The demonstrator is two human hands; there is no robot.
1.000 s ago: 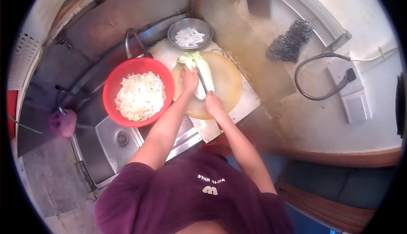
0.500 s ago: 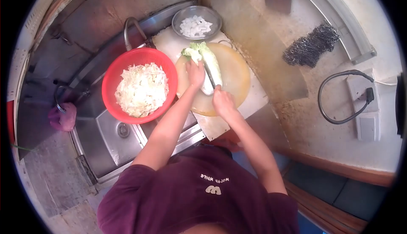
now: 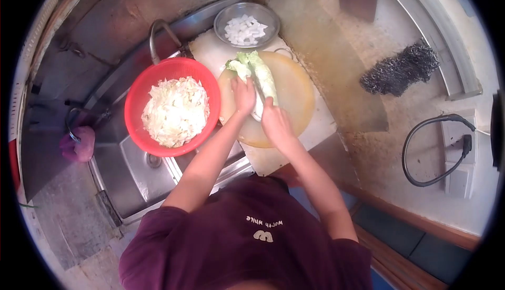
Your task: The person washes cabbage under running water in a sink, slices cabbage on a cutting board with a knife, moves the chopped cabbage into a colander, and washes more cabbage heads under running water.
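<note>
A long pale-green Chinese cabbage (image 3: 263,75) lies lengthwise on the round yellowish cutting board (image 3: 297,100), its leafy end pointing away from me. My left hand (image 3: 243,96) is closed on the left part of the cabbage. The handle of a knife (image 3: 260,91) is in my right hand (image 3: 276,123), at the near end of the cabbage. The blade runs along the cabbage's length, in a split between its two parts; my fingers partly hide it. Left of the board, a red plastic colander (image 3: 135,123) is heaped with chopped pale cabbage (image 3: 175,112).
Behind the board stands a metal bowl (image 3: 221,26) of white chunks (image 3: 245,30). The colander sits over the steel sink (image 3: 126,185), near a curved faucet (image 3: 153,40). A pink cloth or bag (image 3: 83,144) hangs left. Dark mesh (image 3: 400,69) and a cable (image 3: 409,158) are right.
My right hand has moved slightly away from me along the cabbage with the knife. The left hand stays on the cabbage. The camera view has shifted a little.
</note>
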